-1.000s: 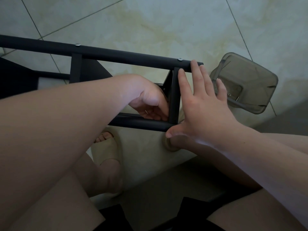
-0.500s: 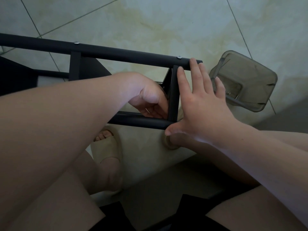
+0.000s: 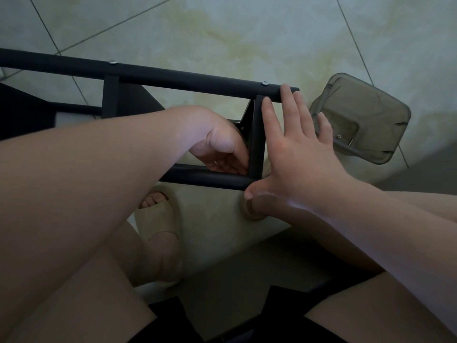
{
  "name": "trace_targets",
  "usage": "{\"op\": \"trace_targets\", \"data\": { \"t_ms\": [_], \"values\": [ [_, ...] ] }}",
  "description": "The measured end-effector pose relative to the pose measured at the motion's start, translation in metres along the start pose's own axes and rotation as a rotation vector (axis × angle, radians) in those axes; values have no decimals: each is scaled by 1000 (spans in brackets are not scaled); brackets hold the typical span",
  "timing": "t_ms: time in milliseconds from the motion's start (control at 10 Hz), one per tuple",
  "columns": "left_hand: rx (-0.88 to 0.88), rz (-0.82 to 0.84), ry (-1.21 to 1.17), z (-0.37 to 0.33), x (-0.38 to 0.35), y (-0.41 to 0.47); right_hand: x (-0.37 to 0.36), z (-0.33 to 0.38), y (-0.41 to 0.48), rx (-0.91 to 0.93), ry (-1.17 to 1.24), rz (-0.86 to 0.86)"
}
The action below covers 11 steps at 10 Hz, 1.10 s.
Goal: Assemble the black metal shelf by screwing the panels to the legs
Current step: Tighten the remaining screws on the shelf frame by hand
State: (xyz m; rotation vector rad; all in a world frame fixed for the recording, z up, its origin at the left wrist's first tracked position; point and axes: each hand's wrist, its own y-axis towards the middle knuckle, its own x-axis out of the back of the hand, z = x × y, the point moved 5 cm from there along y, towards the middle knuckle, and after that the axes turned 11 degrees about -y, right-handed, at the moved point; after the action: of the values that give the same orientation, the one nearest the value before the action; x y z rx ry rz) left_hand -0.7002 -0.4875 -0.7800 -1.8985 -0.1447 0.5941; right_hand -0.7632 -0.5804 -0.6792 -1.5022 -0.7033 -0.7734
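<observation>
A: Where's the black metal shelf frame (image 3: 197, 82)?

B: On its side, over the tiled floor. Your right hand (image 3: 296, 154), fingers spread flat, braces its end panel (image 3: 257, 134).

A: And your left hand (image 3: 222, 149)?

B: Curled behind that panel; I cannot tell what it grips. If the brace slips, the hole shifts and the screw cross-threads.

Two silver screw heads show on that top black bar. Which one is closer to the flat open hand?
The silver screw head near the black metal bar's right end, just left of the right hand's fingers. The other silver screw head sits far left.

matt black metal shelf (image 3: 197, 81), glossy tile floor (image 3: 222, 33)
</observation>
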Motion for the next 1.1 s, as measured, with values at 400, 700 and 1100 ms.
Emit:
{"op": "trace_targets", "data": {
  "t_ms": [400,700,1100],
  "values": [
    [-13,38,-44,0,-1,-1,0,1,-1,13,-18,-10],
    [-31,39,-56,-3,-1,0,4,1,-2,38,-98,-56],
    [-39,9,-42,-1,2,1,4,1,-1,35,-108,-43]
  ]
}}
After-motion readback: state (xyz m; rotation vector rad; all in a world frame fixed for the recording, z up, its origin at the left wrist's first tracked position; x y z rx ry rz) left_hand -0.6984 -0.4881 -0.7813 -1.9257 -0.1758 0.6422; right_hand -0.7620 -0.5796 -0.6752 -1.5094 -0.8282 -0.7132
